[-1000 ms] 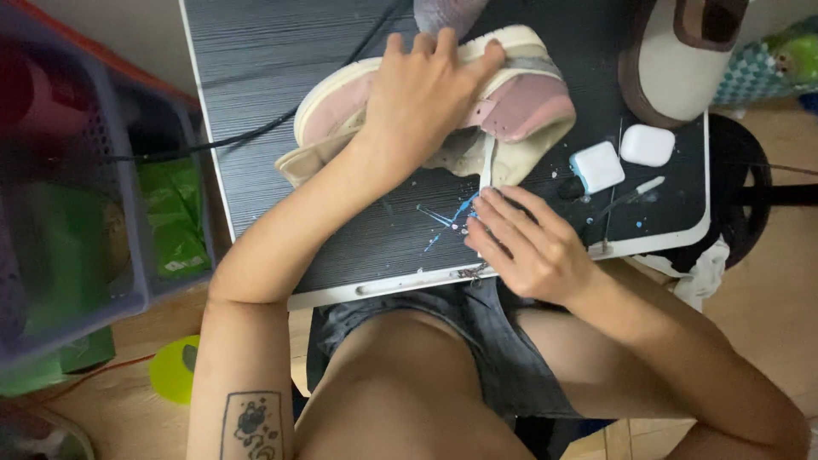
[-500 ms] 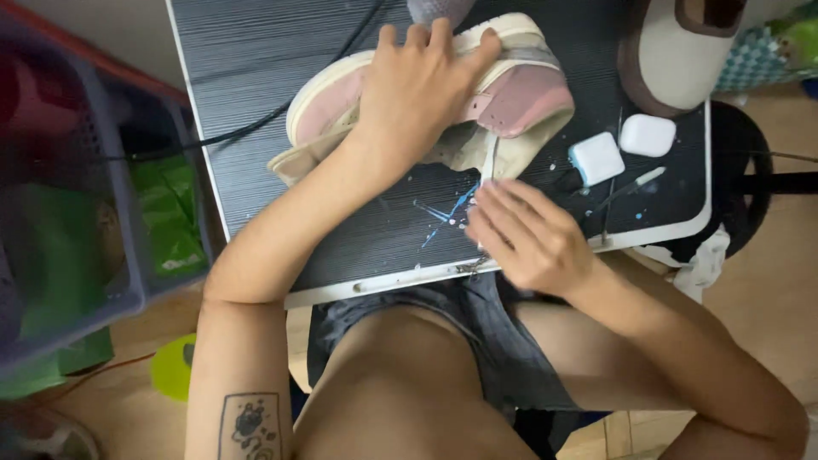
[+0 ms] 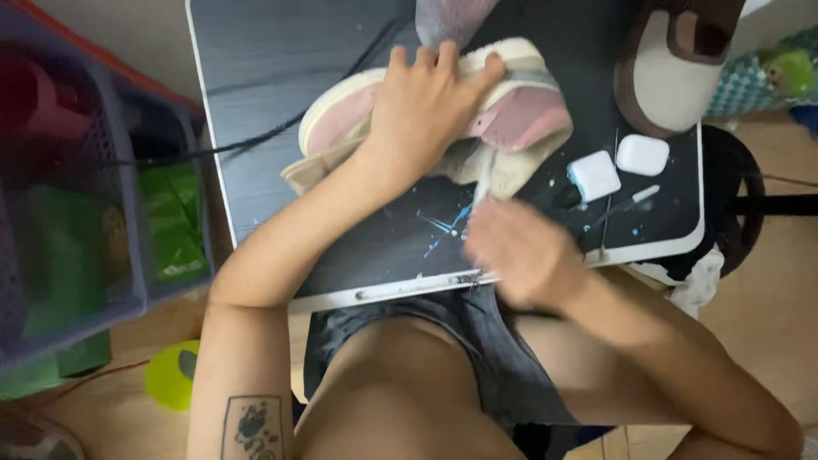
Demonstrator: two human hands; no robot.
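A pink and cream sneaker (image 3: 520, 115) lies on its side on the dark table (image 3: 281, 68). My left hand (image 3: 426, 102) is pressed flat over its middle, fingers spread across the upper, holding it down. My right hand (image 3: 520, 255) is blurred with motion at the table's front edge. Its fingers are closed around a thin white stick (image 3: 481, 183) whose tip touches the sneaker's lower edge. Blue paint streaks (image 3: 447, 226) mark the table just left of that hand.
A brown and cream shoe (image 3: 673, 68) stands at the back right. Two small white boxes (image 3: 594, 175) (image 3: 642, 154) and a white pen (image 3: 635, 200) lie right of the sneaker. A black cable (image 3: 256, 140) crosses the table. A purple basket (image 3: 77, 213) stands left, with a yellow-green lid (image 3: 170, 375) on the floor.
My right hand has lifted off the table, where its fingers lay spread, and now moves fast with the white stick against the sneaker. My left hand stays on the sneaker.
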